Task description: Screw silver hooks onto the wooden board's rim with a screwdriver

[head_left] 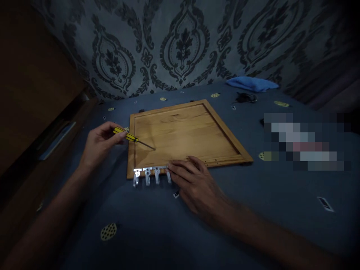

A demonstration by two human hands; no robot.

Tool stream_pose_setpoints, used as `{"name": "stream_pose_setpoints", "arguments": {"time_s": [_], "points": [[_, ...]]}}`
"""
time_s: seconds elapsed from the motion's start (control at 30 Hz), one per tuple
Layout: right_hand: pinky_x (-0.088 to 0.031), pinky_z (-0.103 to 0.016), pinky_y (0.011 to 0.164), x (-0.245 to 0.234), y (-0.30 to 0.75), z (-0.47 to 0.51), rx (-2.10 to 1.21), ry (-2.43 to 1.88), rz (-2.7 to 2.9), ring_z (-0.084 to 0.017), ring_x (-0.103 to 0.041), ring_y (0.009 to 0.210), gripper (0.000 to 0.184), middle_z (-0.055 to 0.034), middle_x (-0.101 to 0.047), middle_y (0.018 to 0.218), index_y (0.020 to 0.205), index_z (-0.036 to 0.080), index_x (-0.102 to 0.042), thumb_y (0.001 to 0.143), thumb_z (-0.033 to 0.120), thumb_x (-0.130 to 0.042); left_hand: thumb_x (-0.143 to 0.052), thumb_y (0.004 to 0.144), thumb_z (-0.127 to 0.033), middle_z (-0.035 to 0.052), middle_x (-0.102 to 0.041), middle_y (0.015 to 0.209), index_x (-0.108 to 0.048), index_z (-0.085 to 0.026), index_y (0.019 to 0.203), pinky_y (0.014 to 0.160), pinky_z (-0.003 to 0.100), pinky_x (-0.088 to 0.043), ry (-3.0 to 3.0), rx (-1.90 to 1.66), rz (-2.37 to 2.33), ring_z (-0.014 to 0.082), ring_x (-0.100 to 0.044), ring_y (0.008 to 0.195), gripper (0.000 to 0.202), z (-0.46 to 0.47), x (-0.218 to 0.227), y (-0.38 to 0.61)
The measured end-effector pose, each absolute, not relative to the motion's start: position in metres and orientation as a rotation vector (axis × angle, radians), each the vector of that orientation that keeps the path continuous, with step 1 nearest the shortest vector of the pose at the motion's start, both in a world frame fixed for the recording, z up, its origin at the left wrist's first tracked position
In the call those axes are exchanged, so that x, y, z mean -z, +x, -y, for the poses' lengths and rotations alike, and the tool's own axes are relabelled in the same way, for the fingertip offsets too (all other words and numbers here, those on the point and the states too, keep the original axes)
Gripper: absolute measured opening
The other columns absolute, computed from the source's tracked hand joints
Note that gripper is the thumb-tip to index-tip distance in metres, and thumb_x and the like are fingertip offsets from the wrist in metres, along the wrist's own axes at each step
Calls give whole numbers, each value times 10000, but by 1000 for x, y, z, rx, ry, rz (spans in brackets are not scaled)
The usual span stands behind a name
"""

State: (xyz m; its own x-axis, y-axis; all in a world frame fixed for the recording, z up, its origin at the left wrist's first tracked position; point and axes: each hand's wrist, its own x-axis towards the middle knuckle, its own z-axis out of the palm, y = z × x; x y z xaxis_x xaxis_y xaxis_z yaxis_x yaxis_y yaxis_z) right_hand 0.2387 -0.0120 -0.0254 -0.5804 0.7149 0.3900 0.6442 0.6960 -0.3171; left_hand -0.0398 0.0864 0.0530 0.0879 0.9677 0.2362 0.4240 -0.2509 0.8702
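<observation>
My left hand [98, 144] is closed round the yellow-and-black handle of a screwdriver [126, 135], held above the left side of a wooden panel [177, 131]. Its metal shaft slants down to the right over the panel, and whether the tip touches the wood I cannot tell. Along the panel's near edge lies a shiny metal hook rail [152, 169] with several hooks hanging past the edge. My right hand [197, 183] holds the right part of the rail against the panel, its fingers bent over it and covering that end. Small dark holes show in the frame to the right.
Beneath everything is a dark blue patterned cloth [135, 225]. At the back lie a folded blue cloth [253, 83] and a small black object [246, 97]. A pixelated patch hides something at right. Brown wooden furniture [36, 86] stands at left, before a patterned wall [152, 30].
</observation>
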Motion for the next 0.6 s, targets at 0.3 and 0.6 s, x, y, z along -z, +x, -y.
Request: {"name": "stream_pose_setpoints", "arguments": {"time_s": [0.3,0.6], "points": [[-309,-569,1146,27,238,13,-168,-1021,2389,-265,-562,1284,442,-88,-708,1307,1351,206,-628,937,114,-503,-756,863,-227,-18,-699,774,-705,-203,869,660,250,-595,1799,-1520,-1025,122,-668,700,57,-59,-93,3],[-316,-538,1137,30,237,12,-104,-1023,2379,-260,-578,1256,387,-83,-722,1277,1257,187,-673,905,99,-538,-760,872,-294,-21,-652,805,-709,-245,897,614,235,-503,2069,-1310,-1049,133,-628,741,76,-43,-90,13]]}}
